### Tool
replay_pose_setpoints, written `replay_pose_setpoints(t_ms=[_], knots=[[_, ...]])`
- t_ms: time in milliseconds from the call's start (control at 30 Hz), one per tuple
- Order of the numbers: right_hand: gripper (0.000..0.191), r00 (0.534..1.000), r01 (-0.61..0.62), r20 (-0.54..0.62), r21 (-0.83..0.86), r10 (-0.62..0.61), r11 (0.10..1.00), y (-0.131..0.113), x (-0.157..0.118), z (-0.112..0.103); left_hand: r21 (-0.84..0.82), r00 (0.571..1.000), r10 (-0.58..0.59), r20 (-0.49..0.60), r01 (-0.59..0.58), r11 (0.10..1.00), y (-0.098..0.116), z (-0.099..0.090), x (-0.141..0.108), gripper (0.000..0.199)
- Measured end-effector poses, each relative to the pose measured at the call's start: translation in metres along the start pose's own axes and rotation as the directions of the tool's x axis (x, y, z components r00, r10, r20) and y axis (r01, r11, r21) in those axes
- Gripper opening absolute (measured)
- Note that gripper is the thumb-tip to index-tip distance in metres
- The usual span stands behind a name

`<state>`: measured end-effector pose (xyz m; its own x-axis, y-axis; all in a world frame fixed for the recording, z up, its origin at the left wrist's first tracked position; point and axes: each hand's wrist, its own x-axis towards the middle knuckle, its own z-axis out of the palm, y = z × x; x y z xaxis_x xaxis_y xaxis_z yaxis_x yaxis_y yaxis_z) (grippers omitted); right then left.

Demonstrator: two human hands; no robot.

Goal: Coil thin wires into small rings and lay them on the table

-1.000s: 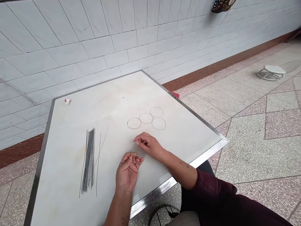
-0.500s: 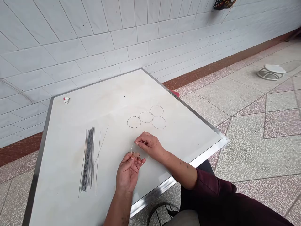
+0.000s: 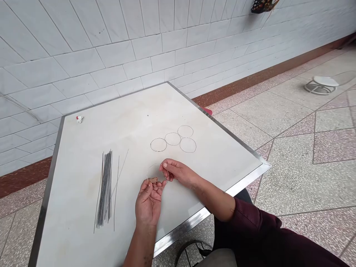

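Between my hands, above the table's near part, is a thin wire ring (image 3: 148,170). My left hand (image 3: 149,202), palm up, pinches its lower left side between thumb and fingertips. A small brownish piece (image 3: 153,180) rests at those fingers; its kind I cannot make out. My right hand (image 3: 175,171) grips the ring's upper right side with thumb and fingers. Just beyond lie several finished-looking wire rings (image 3: 172,139), touching one another on the tabletop. Left of my hands is a bundle of straight grey wires (image 3: 105,189), with a few single wires (image 3: 115,196) beside it.
The white table (image 3: 83,148) has a metal edge (image 3: 239,178) and stands near a tiled wall (image 3: 111,59). A small red and white object (image 3: 79,119) lies at its far left corner. A low round stool (image 3: 321,85) is on the floor to the right.
The wire ring has moved left and turned in my hands. My right hand has shifted its grip from the top of the ring to its upper right side.
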<state>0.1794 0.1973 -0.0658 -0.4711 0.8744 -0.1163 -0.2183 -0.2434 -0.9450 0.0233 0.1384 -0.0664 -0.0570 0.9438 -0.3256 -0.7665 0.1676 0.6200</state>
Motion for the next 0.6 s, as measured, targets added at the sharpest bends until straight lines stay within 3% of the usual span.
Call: replay_pose_setpoints(t_ms=[200, 433, 600], knots=[[0.036, 0.999, 0.004, -0.035, 0.031, -0.003, 1.0, -0.0005, 0.0006, 0.0019, -0.028, 1.0, 0.019, -0.022, -0.02, 0.999, -0.0023, -0.0004, 0.0013, 0.012], [0.044, 1.0, 0.018, 0.003, -0.004, -0.018, 1.0, 0.0019, 0.0014, 0.0006, -0.035, 0.998, 0.02, -0.057, -0.022, 0.999, 0.0, -0.0006, 0.002, 0.009], [0.035, 0.999, 0.003, -0.037, -0.073, -0.006, 0.997, 0.0051, 0.0039, -0.001, -0.023, 0.996, 0.006, -0.087, -0.008, 1.0, 0.0008, -0.0001, 0.0033, 0.015]])
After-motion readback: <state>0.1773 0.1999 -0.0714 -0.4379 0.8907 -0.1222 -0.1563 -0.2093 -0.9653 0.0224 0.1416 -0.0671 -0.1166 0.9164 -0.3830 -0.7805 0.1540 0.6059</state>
